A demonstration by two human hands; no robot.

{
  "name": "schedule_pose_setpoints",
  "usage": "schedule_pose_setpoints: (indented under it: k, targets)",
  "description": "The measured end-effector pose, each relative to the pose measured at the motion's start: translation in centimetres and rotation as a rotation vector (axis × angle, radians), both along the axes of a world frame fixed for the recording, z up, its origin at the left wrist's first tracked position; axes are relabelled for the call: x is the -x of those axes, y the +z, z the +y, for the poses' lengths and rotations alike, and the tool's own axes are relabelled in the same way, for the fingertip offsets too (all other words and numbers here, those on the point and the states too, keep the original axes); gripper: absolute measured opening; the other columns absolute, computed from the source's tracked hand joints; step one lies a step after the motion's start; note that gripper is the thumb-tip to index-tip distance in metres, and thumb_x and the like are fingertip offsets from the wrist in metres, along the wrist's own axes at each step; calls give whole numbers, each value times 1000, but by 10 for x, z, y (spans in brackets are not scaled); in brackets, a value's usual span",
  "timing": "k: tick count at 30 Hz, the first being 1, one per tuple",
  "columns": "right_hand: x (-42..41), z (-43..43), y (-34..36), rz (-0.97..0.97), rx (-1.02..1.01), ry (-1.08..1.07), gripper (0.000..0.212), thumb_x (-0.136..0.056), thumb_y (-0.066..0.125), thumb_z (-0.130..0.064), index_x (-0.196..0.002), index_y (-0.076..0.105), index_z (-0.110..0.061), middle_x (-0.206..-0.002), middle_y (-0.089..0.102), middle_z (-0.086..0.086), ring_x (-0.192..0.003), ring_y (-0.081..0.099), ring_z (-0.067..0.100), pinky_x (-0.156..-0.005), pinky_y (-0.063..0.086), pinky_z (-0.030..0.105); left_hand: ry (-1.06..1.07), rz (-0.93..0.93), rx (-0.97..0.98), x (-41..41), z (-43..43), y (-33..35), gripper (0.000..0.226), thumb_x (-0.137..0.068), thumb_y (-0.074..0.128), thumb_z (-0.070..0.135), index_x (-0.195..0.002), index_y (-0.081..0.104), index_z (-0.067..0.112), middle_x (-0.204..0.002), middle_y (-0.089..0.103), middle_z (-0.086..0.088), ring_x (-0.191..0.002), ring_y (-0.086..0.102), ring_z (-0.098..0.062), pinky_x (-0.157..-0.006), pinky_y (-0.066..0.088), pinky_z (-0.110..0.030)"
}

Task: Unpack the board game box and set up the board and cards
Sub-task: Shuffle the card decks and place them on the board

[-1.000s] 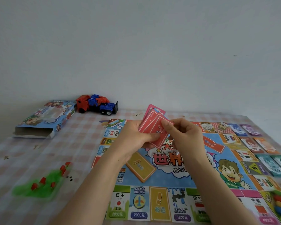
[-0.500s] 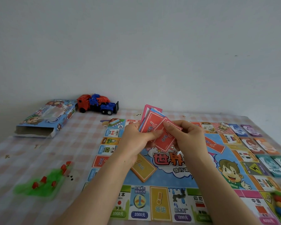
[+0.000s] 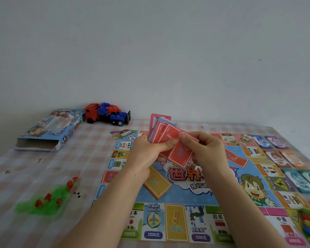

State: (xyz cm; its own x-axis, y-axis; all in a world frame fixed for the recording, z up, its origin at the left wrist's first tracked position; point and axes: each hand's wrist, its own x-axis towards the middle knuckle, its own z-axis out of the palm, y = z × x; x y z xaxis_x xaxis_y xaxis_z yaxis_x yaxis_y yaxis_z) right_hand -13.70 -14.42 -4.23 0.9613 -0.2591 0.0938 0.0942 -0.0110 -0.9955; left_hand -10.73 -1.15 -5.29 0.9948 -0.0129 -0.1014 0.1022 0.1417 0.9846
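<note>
Sliding further out of the fan, one red card now hangs lower and more to the right of the stack of cards than a second ago, drawn off by the right hand. I judge the deck is being sorted by colour before piles go onto the board. Right thumb and forefinger pinch the card's top edge, the other fingers curled beneath it. The left hand grips the stack, thumb pressed across its face, fingers hidden behind. Both hands hover above the board's middle. Just right of the right fingers lies the printed red card slot, and below the left knuckles the orange card slot. The open box sits well left of the fingers.
</note>
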Motion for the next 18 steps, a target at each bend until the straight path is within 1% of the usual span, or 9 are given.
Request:
schedule_pose_setpoints:
  k: [2, 4, 5, 7, 9, 11, 13, 16, 18]
  targets:
    - [0, 0, -1, -3, 9, 0, 13, -82, 71, -24, -85, 70, -12, -66, 66, 0, -42, 58, -1, -39, 39, 10, -44, 14, 4, 1, -1, 0, 30, -69, 81, 28, -92, 65, 18, -83, 75, -1, -75, 70, -17, -58, 48, -23]
    - [-1, -1, -2, -4, 12, -15, 12, -82, 71, -25, -83, 70, -13, -68, 68, 1, -47, 62, 2, -40, 41, 10, -64, 13, 5, 1, -2, 0, 25, -80, 71, 39, -93, 66, 18, -75, 73, 2, -64, 67, -10, -52, 46, -20]
    - [-1, -1, -2, 1, 6, -25, 12, -82, 72, -26, -83, 70, -14, -69, 70, 1, -50, 65, 5, -41, 42, 11, -56, 6, 7, 1, -2, -1, 23, -84, 66, 40, -91, 66, 19, -71, 72, 4, -59, 65, -7, -50, 45, -18]
    - [-1, -2, -3, 13, 1, -27, 13, -82, 71, -26, -84, 70, -13, -70, 69, 2, -49, 65, 5, -41, 42, 11, -21, -5, 10, -1, -1, -2, 17, -85, 67, 35, -88, 66, 18, -69, 72, 5, -56, 65, -5, -46, 44, -17]
    - [1, 0, -2, 18, -1, -3, 15, -82, 71, -23, -87, 69, -9, -68, 66, 3, -41, 58, 0, -39, 39, 9, 2, -5, 16, -3, 0, -5, 17, -78, 74, 30, -88, 67, 17, -77, 74, 2, -65, 69, -9, -52, 48, -20]
    - [3, 2, 0, 15, -14, 24, 17, -83, 70, -20, -90, 69, -5, -66, 64, 3, -36, 53, -1, -38, 38, 9, 15, -6, 27, -4, 1, -7, 24, -71, 80, 26, -90, 68, 17, -83, 75, -1, -77, 72, -16, -63, 53, -26]
    - [4, 3, 0, 12, -16, 35, 16, -83, 70, -19, -89, 68, -5, -65, 63, 3, -35, 53, -1, -38, 38, 9, 22, -4, 25, -4, 1, -8, 29, -66, 83, 24, -89, 68, 17, -84, 75, -2, -80, 72, -19, -72, 56, -32]
    - [3, 3, 1, 7, -10, 29, 12, -83, 70, -18, -86, 68, -6, -64, 63, 3, -35, 53, 0, -37, 38, 9, 30, -9, 38, -6, 1, -9, 32, -63, 85, 23, -90, 67, 18, -84, 75, -3, -79, 72, -20, -74, 56, -33]
    - [2, 2, 0, 5, -7, 13, 13, -83, 70, -19, -86, 68, -6, -64, 63, 3, -35, 52, 0, -37, 38, 10, 18, -5, 49, -7, 1, -10, 29, -67, 83, 25, -90, 67, 18, -83, 75, -2, -78, 72, -19, -74, 57, -33]
